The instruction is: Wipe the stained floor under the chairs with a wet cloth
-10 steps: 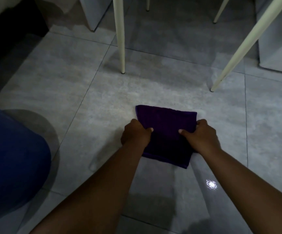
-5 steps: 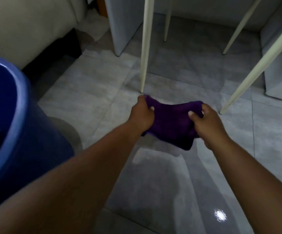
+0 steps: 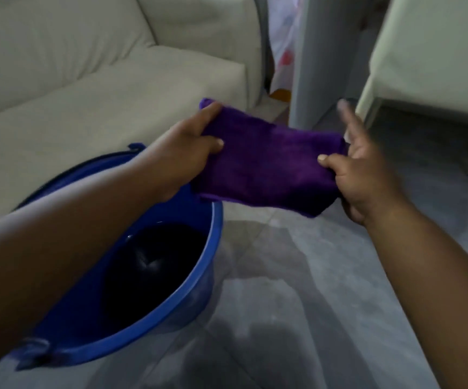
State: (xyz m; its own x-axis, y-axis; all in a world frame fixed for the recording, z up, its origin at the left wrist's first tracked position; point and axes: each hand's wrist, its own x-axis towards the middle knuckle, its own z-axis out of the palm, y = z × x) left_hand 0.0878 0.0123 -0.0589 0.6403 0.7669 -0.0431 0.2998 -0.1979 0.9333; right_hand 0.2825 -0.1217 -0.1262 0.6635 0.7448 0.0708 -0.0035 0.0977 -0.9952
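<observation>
A folded purple cloth [image 3: 269,161] hangs in the air between both hands, above the far rim of a blue bucket [image 3: 199,279]. My left hand [image 3: 182,155] grips the cloth's left edge. My right hand [image 3: 367,175] pinches its right edge with thumb and curled fingers, the index finger pointing up. Dark water fills the bottom of the bucket, which stands on the grey tiled floor [image 3: 325,304] at lower left. A white chair [image 3: 429,51] with pale legs stands at the upper right.
A cream sofa [image 3: 87,88] fills the upper left, right behind the bucket. A grey panel [image 3: 319,60] stands upright between sofa and chair. The floor in front shows a wet sheen.
The cloth has been lifted off the floor under the chair legs and carried left and up over the bucket. The view has swung left, bringing the sofa and bucket in.
</observation>
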